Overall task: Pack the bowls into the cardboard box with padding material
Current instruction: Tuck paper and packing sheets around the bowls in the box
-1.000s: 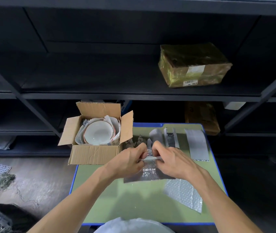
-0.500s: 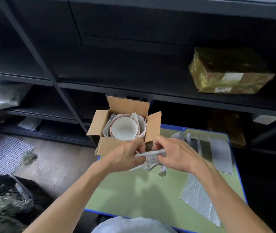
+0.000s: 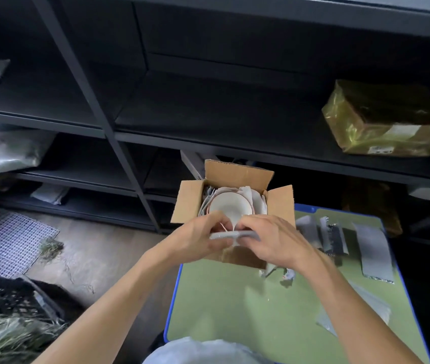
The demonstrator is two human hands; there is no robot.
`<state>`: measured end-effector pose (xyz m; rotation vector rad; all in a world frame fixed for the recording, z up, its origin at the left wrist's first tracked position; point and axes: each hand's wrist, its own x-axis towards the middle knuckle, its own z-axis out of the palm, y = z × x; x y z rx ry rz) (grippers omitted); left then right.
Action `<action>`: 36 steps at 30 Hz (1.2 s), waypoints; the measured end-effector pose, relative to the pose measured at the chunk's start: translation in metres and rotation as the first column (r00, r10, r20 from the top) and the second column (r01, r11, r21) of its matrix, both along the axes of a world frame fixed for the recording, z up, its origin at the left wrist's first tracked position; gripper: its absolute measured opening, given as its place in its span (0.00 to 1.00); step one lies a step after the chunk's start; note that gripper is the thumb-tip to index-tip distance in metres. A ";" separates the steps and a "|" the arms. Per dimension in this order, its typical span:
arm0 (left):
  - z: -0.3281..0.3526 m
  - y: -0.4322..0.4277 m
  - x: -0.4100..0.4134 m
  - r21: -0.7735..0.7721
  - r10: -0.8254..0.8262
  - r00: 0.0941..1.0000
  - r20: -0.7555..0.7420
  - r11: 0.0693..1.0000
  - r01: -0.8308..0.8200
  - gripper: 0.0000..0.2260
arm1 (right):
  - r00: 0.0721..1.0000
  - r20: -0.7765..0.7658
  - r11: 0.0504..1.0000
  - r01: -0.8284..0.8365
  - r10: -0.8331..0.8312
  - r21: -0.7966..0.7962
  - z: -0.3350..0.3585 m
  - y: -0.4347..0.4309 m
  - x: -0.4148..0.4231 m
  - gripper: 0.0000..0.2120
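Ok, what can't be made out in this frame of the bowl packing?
Head view only.
Any bowls under the top bowl: hidden by the paper wrap and the cardboard box walls.
The box's near wall: mostly covered by the left hand and right hand.
The padding strip: its ends are buried in both grips.
The wrapped parcel: cut off by the right edge, label too small to read.

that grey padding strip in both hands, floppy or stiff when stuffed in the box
Probably floppy: the padding strip is twisted thin between the left hand and right hand. Likely light, since a pinch holds it. Should squash easily beside the bowl.
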<state>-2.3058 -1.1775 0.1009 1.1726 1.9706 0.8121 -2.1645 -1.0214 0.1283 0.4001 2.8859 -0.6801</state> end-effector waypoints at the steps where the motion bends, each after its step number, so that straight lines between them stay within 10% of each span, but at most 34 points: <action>1: -0.001 -0.002 -0.005 -0.015 -0.019 1.000 -0.006 1.000 0.019 0.05 | 1.000 -0.008 0.999 0.023 -0.022 0.032 0.000 -0.004 -0.005 0.05; 9: 0.002 -0.009 -0.023 -0.015 -0.044 0.995 0.088 0.999 0.046 0.13 | 0.964 -0.158 0.938 0.248 -0.214 0.242 -0.007 -0.036 -0.036 0.05; 16: -0.002 0.000 -0.034 0.040 -0.016 0.969 0.248 0.999 0.006 0.16 | 0.908 -0.221 0.918 0.385 -0.357 0.099 -0.009 -0.057 -0.047 0.07; 24: -0.007 0.015 -0.030 0.001 0.123 0.915 0.383 0.991 -0.133 0.15 | 0.944 -0.075 0.935 0.304 -0.321 -0.181 -0.012 -0.066 -0.043 0.38; 28: -0.002 0.017 -0.027 0.019 0.061 0.824 0.564 0.996 -0.088 0.13 | 0.932 -0.157 0.943 0.308 -0.326 -0.126 -0.020 -0.052 -0.038 0.24; 36: 0.013 0.011 -0.060 0.040 0.113 0.935 0.336 0.990 -0.134 0.09 | 0.917 -0.200 0.922 0.293 -0.346 -0.254 -0.021 -0.027 -0.059 0.17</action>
